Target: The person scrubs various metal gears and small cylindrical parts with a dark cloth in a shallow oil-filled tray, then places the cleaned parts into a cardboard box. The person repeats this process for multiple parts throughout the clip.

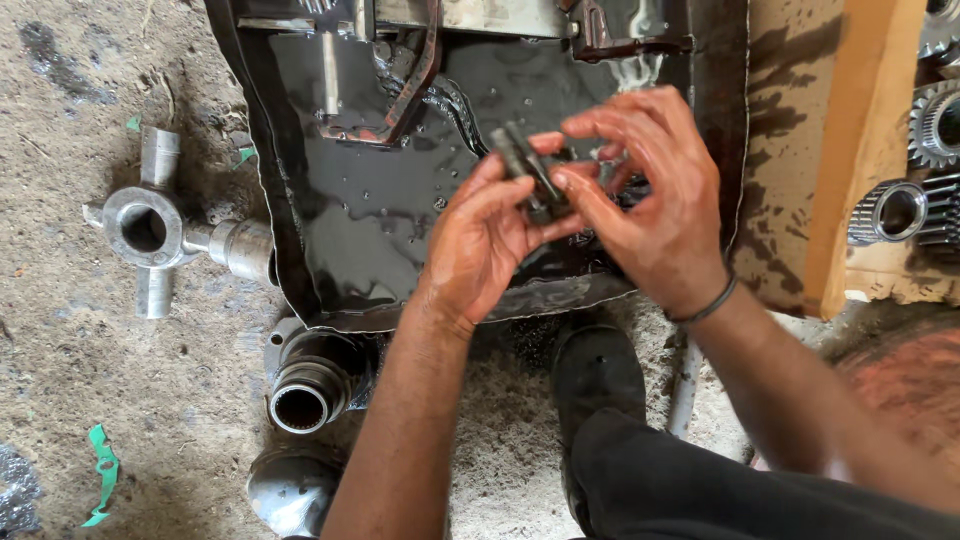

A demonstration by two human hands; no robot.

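My left hand [482, 240] and my right hand [650, 205] meet over a black metal tray of dark oily liquid [370, 190]. Together they hold a small dark, oily metal part [525, 170], ring-like and seen edge-on. The left hand cups it from below with the thumb against it; the right hand's fingertips pinch it from the right. A dark band sits on my right wrist. My dark shoe [597, 375] stands just below the tray's near edge.
A grey four-armed metal cross piece [160, 228] lies on the dirt floor at left. A splined steel sleeve [303, 398] lies below the tray. Several gears [915, 170] sit at right beside a wooden plank [860, 150]. A green plastic scrap [100, 478] lies bottom left.
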